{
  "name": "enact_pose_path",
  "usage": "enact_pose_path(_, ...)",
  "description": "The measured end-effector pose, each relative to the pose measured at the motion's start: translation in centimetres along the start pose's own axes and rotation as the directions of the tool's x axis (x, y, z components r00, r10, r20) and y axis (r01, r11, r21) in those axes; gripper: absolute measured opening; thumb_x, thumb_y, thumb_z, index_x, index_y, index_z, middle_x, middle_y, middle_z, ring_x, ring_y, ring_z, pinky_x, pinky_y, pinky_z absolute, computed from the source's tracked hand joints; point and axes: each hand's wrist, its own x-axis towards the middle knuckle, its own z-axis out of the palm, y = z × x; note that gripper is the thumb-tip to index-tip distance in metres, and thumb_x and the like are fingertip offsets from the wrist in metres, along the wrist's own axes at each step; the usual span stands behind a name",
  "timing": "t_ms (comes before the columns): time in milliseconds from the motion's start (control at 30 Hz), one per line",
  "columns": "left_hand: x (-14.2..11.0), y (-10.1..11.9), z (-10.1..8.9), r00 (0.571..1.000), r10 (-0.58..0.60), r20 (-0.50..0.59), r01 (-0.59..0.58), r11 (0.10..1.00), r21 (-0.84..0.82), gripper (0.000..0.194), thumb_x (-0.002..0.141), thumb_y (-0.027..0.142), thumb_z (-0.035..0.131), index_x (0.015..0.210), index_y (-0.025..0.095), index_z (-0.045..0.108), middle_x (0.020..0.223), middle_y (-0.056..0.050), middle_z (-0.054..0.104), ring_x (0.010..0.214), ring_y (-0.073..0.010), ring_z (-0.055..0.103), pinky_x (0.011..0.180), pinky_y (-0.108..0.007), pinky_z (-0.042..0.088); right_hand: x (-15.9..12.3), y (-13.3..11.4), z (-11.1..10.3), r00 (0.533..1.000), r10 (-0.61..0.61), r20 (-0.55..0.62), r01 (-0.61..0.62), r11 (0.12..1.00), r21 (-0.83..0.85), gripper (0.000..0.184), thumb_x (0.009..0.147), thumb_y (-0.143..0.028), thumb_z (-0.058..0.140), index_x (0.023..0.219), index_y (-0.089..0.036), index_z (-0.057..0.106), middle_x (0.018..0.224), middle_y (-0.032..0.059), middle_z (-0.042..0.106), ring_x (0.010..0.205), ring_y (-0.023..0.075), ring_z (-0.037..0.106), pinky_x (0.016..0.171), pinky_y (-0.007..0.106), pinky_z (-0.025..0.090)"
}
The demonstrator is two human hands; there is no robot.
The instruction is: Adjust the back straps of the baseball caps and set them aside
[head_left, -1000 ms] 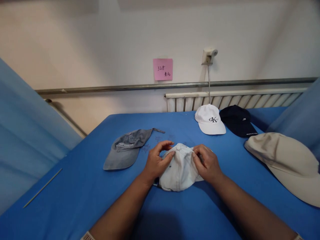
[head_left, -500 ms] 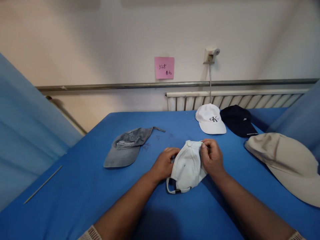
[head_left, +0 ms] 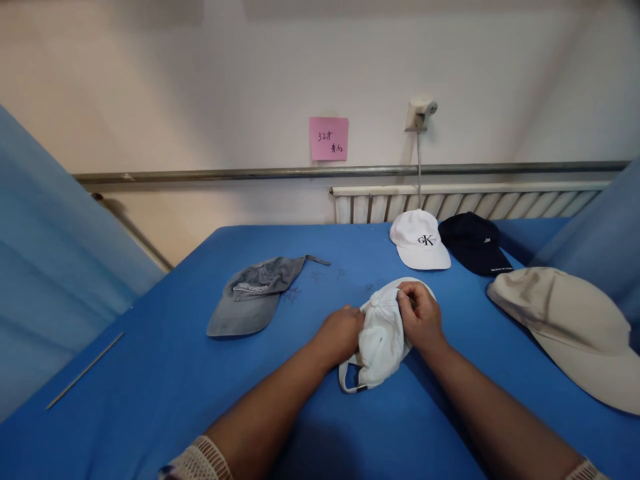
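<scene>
Between my two hands is a pale, off-white baseball cap (head_left: 381, 343), its back strap and opening turned toward me. My left hand (head_left: 343, 335) is closed at the cap's left side, the fingertips partly hidden by the cloth. With thumb and fingers pinched, my right hand (head_left: 421, 315) grips the cap's right side near the crown button. The brim shows behind the crown, partly covered by my right hand. To the left lies a grey baseball cap (head_left: 255, 293) with pale lettering, its strap end pointing away to the right.
On the blue-covered table (head_left: 165, 373), a white cap with black letters (head_left: 420, 240), a dark navy cap (head_left: 475, 241) and a beige cap (head_left: 575, 320) lie at the right. A thin stick (head_left: 85, 370) lies near the left edge. Behind stands a radiator (head_left: 380, 203).
My left hand has shifted slightly right and closed further on the off-white cap. The cap has turned and bunched, and its brim now shows at the far side. The other caps stay put.
</scene>
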Motion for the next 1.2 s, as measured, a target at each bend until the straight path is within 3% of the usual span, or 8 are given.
enact_pose_path(100, -0.2, -1.4, -1.6, 0.981, -0.146, -0.128, 0.107, 0.956, -0.274, 0.008, 0.075, 0.017, 0.059, 0.077, 0.019, 0.066, 0.075, -0.003, 0.065, 0.071, -0.0183, 0.059, 0.065, -0.029, 0.044, 0.2, -0.1, -0.3, 1.0, 0.019, -0.024, -0.018, 0.999, 0.038, 0.009, 0.088, -0.028, 0.05, 0.085, -0.021, 0.054, 0.092, 0.0055, 0.064, 0.086, 0.0195, 0.06, 0.077, 0.034, 0.048)
enact_pose_path(200, -0.2, -3.0, -3.2, 0.874, -0.424, -0.239, 0.188, 0.747, -0.638, 0.013, 0.076, 0.029, 0.062, 0.08, 0.017, 0.065, 0.075, -0.001, 0.065, 0.067, -0.014, 0.058, 0.064, -0.025, 0.045, 0.3, -0.4, -0.7, 0.998, 0.012, -0.063, -0.006, 0.996, 0.089, 0.009, 0.089, -0.028, 0.05, 0.085, -0.021, 0.054, 0.092, 0.0052, 0.063, 0.086, 0.0194, 0.06, 0.077, 0.034, 0.047)
enact_pose_path(300, 0.1, -4.1, -3.4, 0.762, -0.62, -0.184, 0.178, 0.475, -0.862, 0.026, 0.07, 0.038, 0.069, 0.08, 0.015, 0.063, 0.071, 0.0, 0.064, 0.059, -0.0113, 0.056, 0.058, -0.023, 0.045, 0.2, -1.0, -0.9, 0.998, -0.053, -0.019, 0.054, 0.992, 0.111, 0.009, 0.09, -0.027, 0.049, 0.085, -0.021, 0.054, 0.09, 0.0051, 0.062, 0.085, 0.0191, 0.059, 0.074, 0.033, 0.047)
enact_pose_path(400, 0.3, -4.6, -2.4, 0.725, -0.682, -0.099, 0.201, 0.347, -0.916, 0.032, 0.065, 0.041, 0.074, 0.079, 0.015, 0.063, 0.068, 0.0, 0.064, 0.055, -0.0111, 0.056, 0.053, -0.022, 0.044, -0.1, -1.6, -0.9, 0.99, -0.118, 0.077, 0.113, 0.991, 0.07, 0.008, 0.09, -0.025, 0.049, 0.085, -0.021, 0.054, 0.087, 0.005, 0.061, 0.08, 0.0184, 0.058, 0.071, 0.033, 0.047)
enact_pose_path(500, 0.4, -5.0, -1.9, 0.711, -0.69, -0.135, 0.221, 0.401, -0.889, 0.029, 0.066, 0.039, 0.073, 0.079, 0.015, 0.064, 0.072, -0.001, 0.066, 0.061, -0.0122, 0.059, 0.056, -0.023, 0.047, -0.2, -1.8, -0.9, 0.986, -0.142, 0.087, 0.139, 0.99, 0.036, 0.008, 0.089, -0.025, 0.049, 0.084, -0.022, 0.054, 0.085, 0.0045, 0.061, 0.076, 0.0179, 0.057, 0.069, 0.033, 0.047)
enact_pose_path(767, -0.5, -4.0, -4.2, 0.598, -0.555, -0.578, 0.093, 0.764, -0.638, 0.022, 0.08, 0.034, 0.059, 0.094, 0.017, 0.064, 0.083, -0.003, 0.066, 0.071, -0.0132, 0.062, 0.066, -0.024, 0.05, 0.9, -1.5, -1.8, 0.975, -0.003, -0.221, -0.008, 0.999, -0.048, 0.012, 0.088, -0.032, 0.052, 0.084, -0.021, 0.056, 0.081, 0.0035, 0.06, 0.071, 0.0174, 0.056, 0.066, 0.031, 0.046)
enact_pose_path(1000, -1.3, -0.7, -3.5, 0.846, -0.096, -0.525, -0.001, 0.983, -0.182, 0.013, 0.086, 0.023, 0.054, 0.092, 0.02, 0.065, 0.09, -0.005, 0.068, 0.083, -0.0176, 0.062, 0.081, -0.032, 0.049, 1.2, -1.8, -2.1, 0.97, -0.017, -0.241, -0.017, 0.991, -0.136, 0.011, 0.087, -0.03, 0.052, 0.083, -0.02, 0.056, 0.081, 0.0031, 0.058, 0.066, 0.0155, 0.054, 0.056, 0.028, 0.044)
enact_pose_path(1200, -1.4, -1.3, -4.5, 0.706, -0.116, -0.699, 0.079, 0.993, -0.085, 0.018, 0.085, 0.023, 0.055, 0.101, 0.02, 0.063, 0.096, -0.007, 0.067, 0.091, -0.0201, 0.061, 0.086, -0.035, 0.048, 0.5, -3.5, -1.9, 0.983, -0.139, -0.117, 0.114, 0.974, -0.197, 0.006, 0.089, -0.023, 0.049, 0.083, -0.022, 0.052, 0.083, 0.0046, 0.057, 0.072, 0.0175, 0.054, 0.058, 0.029, 0.044)
